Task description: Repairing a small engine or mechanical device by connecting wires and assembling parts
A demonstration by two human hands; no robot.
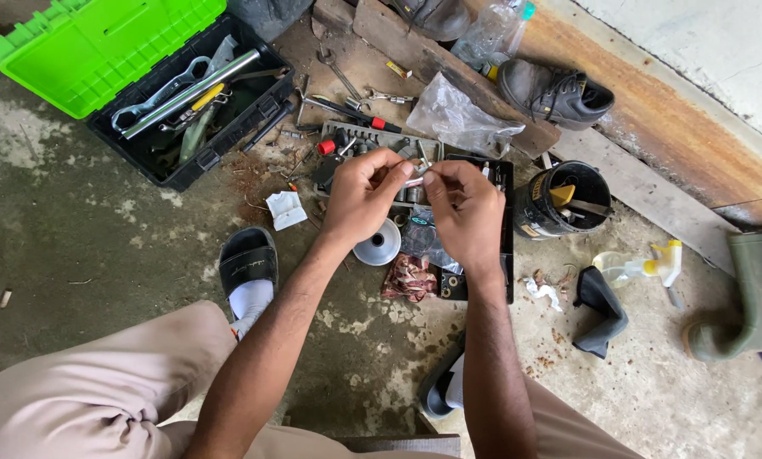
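Both hands meet above a cluttered concrete floor. The left hand and the right hand are each curled nearly closed, thumb and fingertips pinching the two ends of a small metal part, pale and shiny; it may be a socket bit or a short bolt, but it is too small to tell. The part hangs in the air between the hands, right over a black socket tray that lies on the floor.

Just under the left wrist sits a small metal funnel, with a crumpled reddish rag beside it. Behind the hands lie a red-handled screwdriver and loose spanners. At upper left stands an open toolbox, black with a bright green lid, holding wrenches and a long steel bar. To the right of the tray is a black bucket with tools in it, then a spray bottle lying on its side and a green rubber boot. A black shoe rests on a plank at the top. The person's feet wear black slide sandals with white socks.
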